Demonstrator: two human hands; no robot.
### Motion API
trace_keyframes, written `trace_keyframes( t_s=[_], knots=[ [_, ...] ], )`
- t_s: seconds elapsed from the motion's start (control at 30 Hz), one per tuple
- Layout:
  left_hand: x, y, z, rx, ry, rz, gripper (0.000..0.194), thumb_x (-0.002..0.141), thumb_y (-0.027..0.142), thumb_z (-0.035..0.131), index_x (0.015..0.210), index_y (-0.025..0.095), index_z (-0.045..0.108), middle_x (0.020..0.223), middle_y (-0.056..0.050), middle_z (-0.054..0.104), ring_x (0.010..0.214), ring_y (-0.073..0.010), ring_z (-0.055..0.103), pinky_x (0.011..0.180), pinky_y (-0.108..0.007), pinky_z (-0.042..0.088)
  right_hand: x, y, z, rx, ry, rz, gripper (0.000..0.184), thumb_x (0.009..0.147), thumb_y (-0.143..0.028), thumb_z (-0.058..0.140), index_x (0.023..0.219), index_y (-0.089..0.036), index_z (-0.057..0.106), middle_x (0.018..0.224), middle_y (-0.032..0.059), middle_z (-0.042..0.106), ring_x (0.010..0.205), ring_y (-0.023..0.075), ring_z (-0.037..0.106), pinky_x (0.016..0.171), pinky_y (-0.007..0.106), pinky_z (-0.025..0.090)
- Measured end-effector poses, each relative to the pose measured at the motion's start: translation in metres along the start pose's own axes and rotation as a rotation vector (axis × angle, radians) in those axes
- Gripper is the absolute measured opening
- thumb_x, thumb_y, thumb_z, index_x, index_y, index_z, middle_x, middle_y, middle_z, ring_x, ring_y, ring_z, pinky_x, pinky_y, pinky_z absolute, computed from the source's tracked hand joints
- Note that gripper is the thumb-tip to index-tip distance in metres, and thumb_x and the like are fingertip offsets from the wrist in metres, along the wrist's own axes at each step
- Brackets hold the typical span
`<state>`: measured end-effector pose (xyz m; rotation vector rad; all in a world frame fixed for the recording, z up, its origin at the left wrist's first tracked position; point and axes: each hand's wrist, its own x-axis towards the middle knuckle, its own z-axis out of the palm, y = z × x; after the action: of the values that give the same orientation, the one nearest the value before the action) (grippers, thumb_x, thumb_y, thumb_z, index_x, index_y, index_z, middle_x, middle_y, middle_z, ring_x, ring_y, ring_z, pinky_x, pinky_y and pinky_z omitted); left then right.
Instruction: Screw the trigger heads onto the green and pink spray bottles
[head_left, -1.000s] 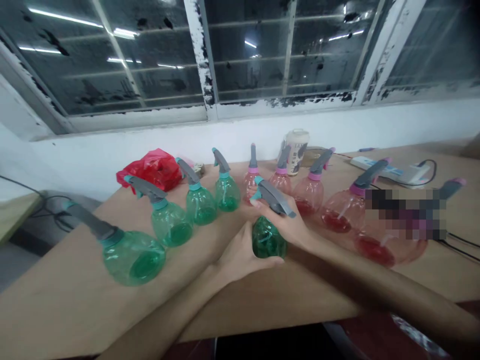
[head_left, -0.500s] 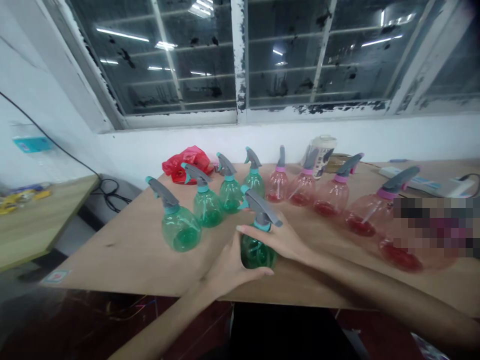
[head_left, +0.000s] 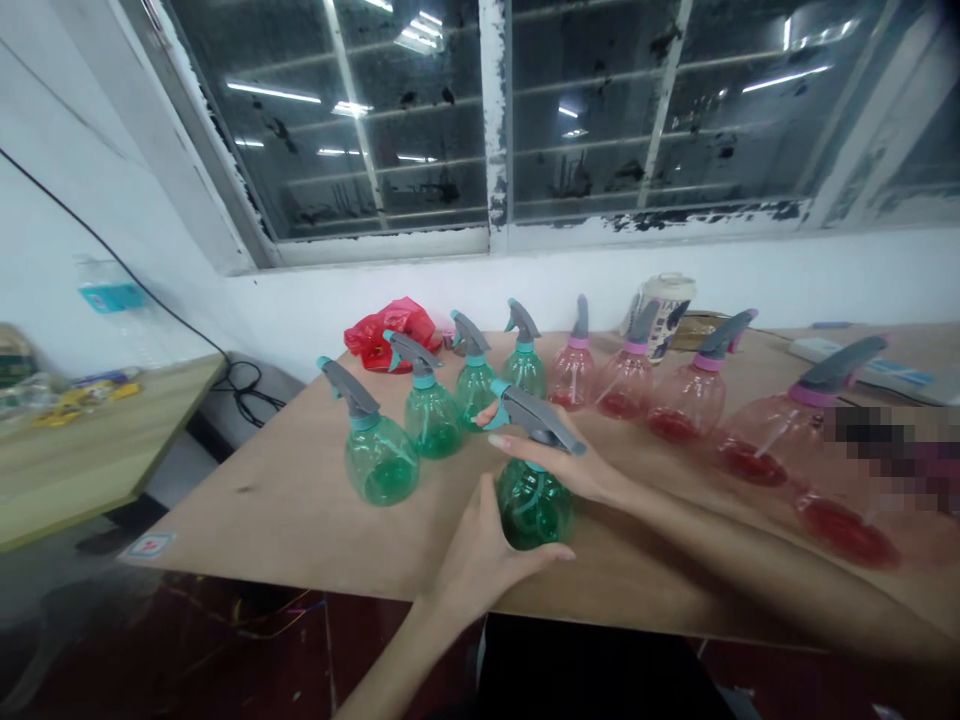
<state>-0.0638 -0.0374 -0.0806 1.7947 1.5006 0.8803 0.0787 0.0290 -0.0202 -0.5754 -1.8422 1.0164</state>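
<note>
Sitting within curled left hand (head_left: 480,560): green bottle (head_left: 535,508).

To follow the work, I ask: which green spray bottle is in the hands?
The frontmost green bottle: the left hand cups its body, the right hand is around its neck. The other four green bottles stand farther back, unheld.

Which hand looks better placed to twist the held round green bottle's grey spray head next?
Probably the right hand: it wraps around just under the grey plastic spray head, while the left hand cups the round green bottle.
</note>
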Motion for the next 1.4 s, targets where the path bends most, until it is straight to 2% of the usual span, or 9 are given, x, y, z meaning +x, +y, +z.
trace_keyframes(
  t_s=[0.17,0.3,0.43,0.63,0.77,0.9,1.1,1.23,1.4],
  knots=[
    [0.001,-0.001,0.006,0.01,0.043,-0.026,0.092,0.055,0.058,0.076,0.126,0.018,0.035,0.121,-0.014,0.052,0.117,-0.0357,0.048,0.093,-0.051,0.042,0.001,0.004,-0.002,0.001,-0.029,-0.042,0.021,0.082,-0.034,0.06,0.101,-0.026,0.062,0.103,0.0022,0.066,0.093,0.018,0.061,0.088,0.037,0.046],
    [0.004,0.005,0.012,0.0,0.079,-0.057,0.091,0.054,0.057,0.077,0.125,0.018,0.036,0.12,-0.013,0.053,0.114,-0.0336,0.051,0.092,-0.05,0.044,0.0,0.01,-0.009,-0.023,-0.035,-0.045,0.022,0.083,-0.036,0.058,0.103,-0.027,0.061,0.102,0.0011,0.066,0.071,0.0139,0.06,0.072,0.033,0.047],
    [0.007,0.006,0.019,0.001,0.096,-0.018,0.092,0.056,0.055,0.077,0.128,0.019,0.033,0.124,-0.013,0.051,0.118,-0.0341,0.048,0.095,-0.051,0.042,0.0,0.012,-0.014,-0.057,-0.025,-0.031,0.021,0.083,-0.041,0.058,0.096,-0.024,0.061,0.084,-0.0014,0.063,0.058,0.0098,0.049,0.058,0.027,0.041],
    [0.005,0.005,0.02,0.038,0.055,-0.006,0.092,0.058,0.056,0.076,0.129,0.019,0.031,0.124,-0.015,0.051,0.117,-0.035,0.049,0.093,-0.053,0.043,-0.003,0.006,-0.014,-0.095,0.022,-0.003,0.024,0.083,-0.042,0.057,0.073,-0.02,0.056,0.057,-0.0065,0.044,0.051,0.0072,0.039,0.05,0.024,0.032],
    [0.0,0.007,0.016,0.014,0.021,0.016,0.086,0.062,0.053,0.075,0.129,0.02,0.031,0.125,-0.013,0.051,0.118,-0.0328,0.049,0.095,-0.051,0.043,-0.006,0.003,-0.012,-0.071,0.02,-0.023,0.017,0.083,-0.037,0.058,0.084,-0.021,0.061,0.065,-0.0048,0.053,0.054,0.0077,0.044,0.052,0.023,0.036],
    [-0.002,0.006,0.017,-0.013,0.038,0.027,0.083,0.064,0.05,0.075,0.129,0.022,0.032,0.127,-0.011,0.05,0.12,-0.0312,0.047,0.098,-0.049,0.041,-0.008,0.004,-0.011,-0.058,0.013,0.007,0.025,0.082,-0.038,0.058,0.103,-0.024,0.061,0.073,-0.0022,0.061,0.06,0.011,0.053,0.059,0.026,0.044],
    [-0.001,0.002,0.016,0.031,0.032,0.025,0.086,0.064,0.052,0.074,0.131,0.021,0.029,0.13,-0.012,0.048,0.122,-0.0309,0.045,0.098,-0.048,0.04,-0.01,0.009,-0.009,-0.058,0.061,-0.024,0.028,0.083,-0.035,0.057,0.108,-0.022,0.062,0.09,0.0025,0.067,0.074,0.0145,0.062,0.07,0.031,0.05],
    [-0.002,0.005,0.016,0.023,0.033,0.036,0.084,0.065,0.051,0.074,0.131,0.022,0.031,0.128,-0.011,0.049,0.121,-0.0307,0.046,0.099,-0.048,0.04,-0.01,0.009,-0.009,-0.082,0.075,-0.042,0.034,0.082,-0.042,0.06,0.109,-0.023,0.062,0.081,0.0012,0.066,0.087,0.0199,0.063,0.078,0.037,0.051],
    [-0.004,0.004,0.012,0.043,0.047,0.014,0.085,0.064,0.052,0.074,0.131,0.02,0.032,0.126,-0.014,0.049,0.126,-0.0357,0.04,0.101,-0.055,0.036,-0.01,0.005,-0.013,-0.208,0.001,-0.118,0.047,0.076,-0.049,0.065,0.114,-0.022,0.059,0.095,0.0052,0.066,0.097,0.0239,0.062,0.087,0.043,0.048]
  ],
)
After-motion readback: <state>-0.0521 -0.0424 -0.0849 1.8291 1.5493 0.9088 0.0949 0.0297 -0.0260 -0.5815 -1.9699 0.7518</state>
